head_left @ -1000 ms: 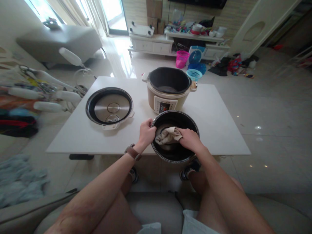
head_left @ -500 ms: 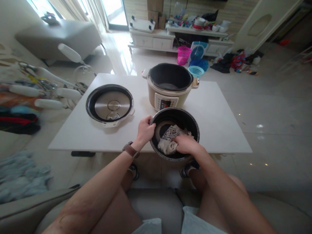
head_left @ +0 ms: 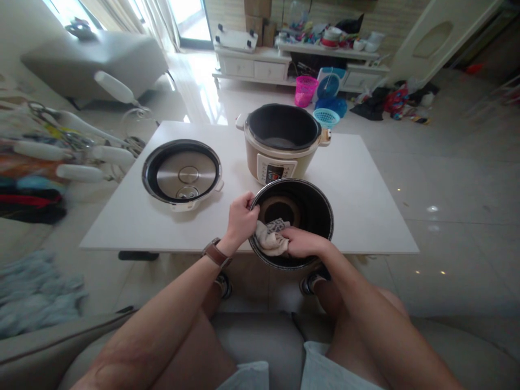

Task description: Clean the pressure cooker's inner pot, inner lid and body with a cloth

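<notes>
Both hands are busy at one dark inner pot. On the left side of its rim, the left hand is closed in a firm grip, the thumb lying at the rim and the other fingers curled over, partly out of sight. A brown-strapped watch sits on that wrist. Reaching down inside the pot, the right hand is bunched around a crumpled, pale cloth with a dark pattern on one part; its fingertips are buried in the folds, so their exact hold cannot be seen. The cloth presses against the inner wall at the lower left, close below the left hand.

The pot's mouth faces up toward the person, and it overlaps the near edge of the white counter; whether its base rests on the counter is hidden. Just beyond the pot stands a cooker body, upright and uncovered, its dark interior showing and its control panel facing the person. To the left, well apart from the right hand, a round lid lies on the counter with its metal underside up.
</notes>
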`<state>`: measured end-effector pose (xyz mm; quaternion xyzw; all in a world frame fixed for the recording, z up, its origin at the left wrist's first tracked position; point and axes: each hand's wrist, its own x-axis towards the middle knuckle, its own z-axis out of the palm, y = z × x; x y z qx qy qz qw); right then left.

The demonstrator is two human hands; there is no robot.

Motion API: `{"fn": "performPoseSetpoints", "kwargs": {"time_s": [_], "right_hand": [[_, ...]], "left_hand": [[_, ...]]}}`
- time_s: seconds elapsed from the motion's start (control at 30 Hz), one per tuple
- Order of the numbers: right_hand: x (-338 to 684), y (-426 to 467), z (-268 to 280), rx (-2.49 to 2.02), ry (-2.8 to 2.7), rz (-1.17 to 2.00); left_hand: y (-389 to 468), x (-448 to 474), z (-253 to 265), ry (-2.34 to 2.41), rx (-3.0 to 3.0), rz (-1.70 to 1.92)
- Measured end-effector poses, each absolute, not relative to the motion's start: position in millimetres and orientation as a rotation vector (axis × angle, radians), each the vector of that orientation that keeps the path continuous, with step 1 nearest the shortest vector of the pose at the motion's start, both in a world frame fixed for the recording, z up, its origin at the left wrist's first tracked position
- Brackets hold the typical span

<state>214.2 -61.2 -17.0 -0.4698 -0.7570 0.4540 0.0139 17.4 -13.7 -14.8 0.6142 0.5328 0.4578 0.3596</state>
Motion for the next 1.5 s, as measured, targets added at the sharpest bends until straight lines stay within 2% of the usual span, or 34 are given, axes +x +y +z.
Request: {"fn": "performPoseSetpoints", "kwargs": {"time_s": [0.07,0.17,0.3,0.4,0.63,0.77,0.97,1.37,1.5], "right_hand": [[219,-62,-8,-1.727,-2.539,1.289],[222,-63,2,-2.107,-2.663,0.907],[218,-65,-2,-2.097,-2.729,0.668],[214,-66,-13,-2.001,-2.675,0.716],[195,-76,-35,-1.584,-2.243,1.048],[196,-77,-44,-1.544,-2.287,1.085],[206,-73,-58,-1.507,-2.351,0.976],[218,-65,-41,-1.844,-2.500,0.960],[220,-66,-20,-2.059,-2.586,0.823]], "left_hand": [[-17,15,-12,1.352,1.620,1.195],[-21,14,-9,1.315,1.682,1.240],[-25,14,-8,1.261,1.785,1.317],[-28,16,-8,1.257,1.849,1.339],[-30,16,-8,1.258,1.942,1.348],[-27,14,-8,1.242,2.018,1.273],[-28,15,-7,1.209,2.062,1.217],[-14,14,-19,1.110,2.084,1.206],[-12,17,-14,1.092,2.081,1.212]]}}
